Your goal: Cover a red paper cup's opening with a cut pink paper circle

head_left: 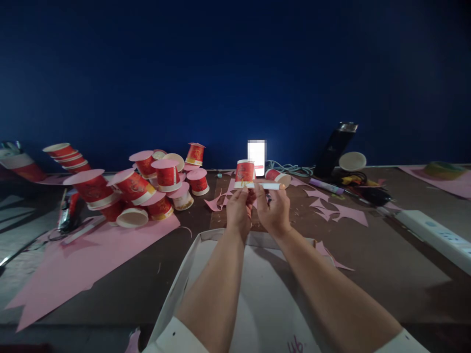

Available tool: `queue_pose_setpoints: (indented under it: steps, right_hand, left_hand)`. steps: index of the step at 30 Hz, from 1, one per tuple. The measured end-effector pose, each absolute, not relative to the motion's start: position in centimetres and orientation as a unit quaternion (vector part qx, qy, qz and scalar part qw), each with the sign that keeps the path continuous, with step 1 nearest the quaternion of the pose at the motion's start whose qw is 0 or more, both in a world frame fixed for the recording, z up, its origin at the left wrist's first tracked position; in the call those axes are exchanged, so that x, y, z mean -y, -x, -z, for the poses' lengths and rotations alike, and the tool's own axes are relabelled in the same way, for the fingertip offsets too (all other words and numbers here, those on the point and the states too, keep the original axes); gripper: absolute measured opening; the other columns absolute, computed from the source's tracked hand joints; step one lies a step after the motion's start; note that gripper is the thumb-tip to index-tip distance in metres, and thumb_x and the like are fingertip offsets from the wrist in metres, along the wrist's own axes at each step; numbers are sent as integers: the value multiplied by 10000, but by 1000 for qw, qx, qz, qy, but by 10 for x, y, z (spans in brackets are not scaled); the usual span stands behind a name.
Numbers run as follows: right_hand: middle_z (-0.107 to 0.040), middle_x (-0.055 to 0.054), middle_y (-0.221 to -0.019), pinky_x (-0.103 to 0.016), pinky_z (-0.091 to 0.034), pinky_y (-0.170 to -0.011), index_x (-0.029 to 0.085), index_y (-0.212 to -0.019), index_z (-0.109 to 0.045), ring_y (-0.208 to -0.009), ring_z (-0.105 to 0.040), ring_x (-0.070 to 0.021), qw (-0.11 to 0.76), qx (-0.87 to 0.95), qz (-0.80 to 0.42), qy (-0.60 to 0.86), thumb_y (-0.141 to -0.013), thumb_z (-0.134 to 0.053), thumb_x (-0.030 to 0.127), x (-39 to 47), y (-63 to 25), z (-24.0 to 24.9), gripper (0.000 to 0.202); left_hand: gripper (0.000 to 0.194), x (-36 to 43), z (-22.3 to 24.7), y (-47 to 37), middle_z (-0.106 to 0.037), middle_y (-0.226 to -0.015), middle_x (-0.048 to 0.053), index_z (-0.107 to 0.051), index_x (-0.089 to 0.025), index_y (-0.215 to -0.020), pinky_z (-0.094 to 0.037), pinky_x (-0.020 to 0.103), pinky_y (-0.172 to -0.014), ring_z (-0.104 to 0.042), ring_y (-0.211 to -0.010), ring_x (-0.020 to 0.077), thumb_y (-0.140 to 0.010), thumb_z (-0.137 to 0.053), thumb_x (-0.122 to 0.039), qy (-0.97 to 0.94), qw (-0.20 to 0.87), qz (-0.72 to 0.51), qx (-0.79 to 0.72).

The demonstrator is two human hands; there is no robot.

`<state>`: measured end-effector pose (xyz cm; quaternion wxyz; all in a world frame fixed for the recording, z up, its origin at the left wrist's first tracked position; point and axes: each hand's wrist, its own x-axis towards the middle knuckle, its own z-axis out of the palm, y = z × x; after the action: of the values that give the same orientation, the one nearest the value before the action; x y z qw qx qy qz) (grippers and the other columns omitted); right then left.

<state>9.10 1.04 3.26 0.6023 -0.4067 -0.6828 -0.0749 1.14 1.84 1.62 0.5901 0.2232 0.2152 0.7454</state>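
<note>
In the middle of the head view, my left hand [240, 211] is closed on the lower rim of a red paper cup [245, 172]. The cup has a white rim and a gold pattern. Close on its right, my right hand [274, 208] is closed round a white pen-like stick with an orange end [272, 186]. The stick lies level, and its left end is near the cup's bottom edge. Whether it touches the cup I cannot tell. Both hands are above the far edge of an open white box [257, 274].
Several red cups with pink paper discs [165, 175] are piled at left, beside a large pink sheet [99, 260]. A lit phone [256, 157] stands behind the hands. Pink scraps [349, 213], a dark bottle [333, 149] and a white power strip [434, 235] are at right.
</note>
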Motion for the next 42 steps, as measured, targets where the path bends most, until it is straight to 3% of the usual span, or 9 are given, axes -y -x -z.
queue_pose_setpoints:
  steps: [15,22,27,35,42]
  right_hand:
    - [-703,-77,-967,-369,-463,-864,203,-992,-667,-937,-637,-205,589,684,25,429,-908,-481,333,-8,-92,-37,243]
    - [-704,-73,-927,-369,-462,-852,203,-967,-670,-911,-634,-205,595,677,40,431,-900,-489,331,-9,-91,-37,231]
    - [-706,-72,-879,-365,-461,-825,193,-905,-673,-853,-637,-205,602,668,74,431,-887,-505,313,-9,-91,-35,207]
    - [-700,-74,-935,-354,-464,-822,202,-982,-662,-848,-637,-195,592,674,39,441,-900,-487,336,-9,-92,-34,236]
    - [-694,-71,-884,-363,-464,-797,193,-892,-663,-828,-634,-201,603,668,61,432,-891,-495,320,-8,-90,-35,210]
  left_hand:
    - [70,-17,-18,-13,-655,-711,-1,-663,-156,-743,-468,243,-772,-615,-704,92,-679,-680,-179,-233,588,-740,-229]
    - [111,-17,-17,-13,-656,-753,15,-659,-156,-755,-456,288,-840,-628,-804,129,-672,-696,-220,-241,585,-737,-238]
    - [109,-19,-15,-13,-654,-751,11,-658,-159,-745,-453,276,-820,-618,-772,117,-673,-696,-231,-248,579,-739,-237]
    - [64,-19,-16,-14,-633,-709,9,-660,-172,-716,-454,271,-758,-597,-727,122,-722,-629,-227,-280,567,-721,-284]
    - [87,-23,-9,-13,-636,-709,5,-667,-187,-724,-459,265,-712,-589,-676,122,-710,-638,-268,-317,533,-719,-316]
